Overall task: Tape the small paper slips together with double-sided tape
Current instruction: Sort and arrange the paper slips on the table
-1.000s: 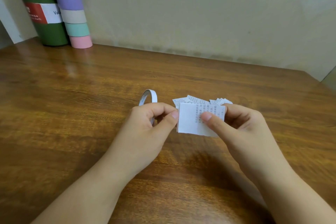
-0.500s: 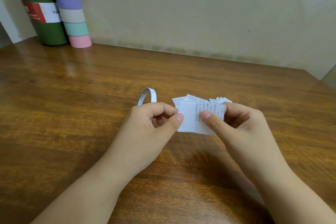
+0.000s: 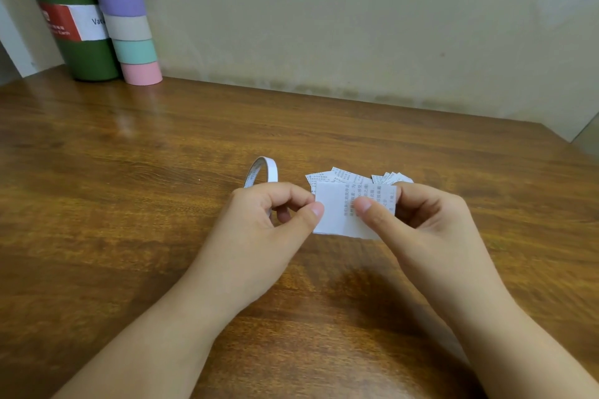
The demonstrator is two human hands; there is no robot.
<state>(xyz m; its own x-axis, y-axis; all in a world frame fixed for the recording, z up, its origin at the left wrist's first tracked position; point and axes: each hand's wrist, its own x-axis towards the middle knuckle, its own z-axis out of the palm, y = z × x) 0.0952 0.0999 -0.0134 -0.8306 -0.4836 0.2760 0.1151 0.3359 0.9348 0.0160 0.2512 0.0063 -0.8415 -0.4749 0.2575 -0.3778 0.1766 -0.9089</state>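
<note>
We record a brown wooden table (image 3: 136,204) with a marked grain and a glossy top that catches soft light. Behind it we note a plain beige wall (image 3: 356,16), scuffed along its foot. In the far left corner we list a dark green bottle (image 3: 69,26) touching a pastel-banded tube (image 3: 128,19).

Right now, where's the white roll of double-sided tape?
In the head view, the white roll of double-sided tape stands on edge on the wooden table, just behind the left hand, left of the printed paper slips.
</note>
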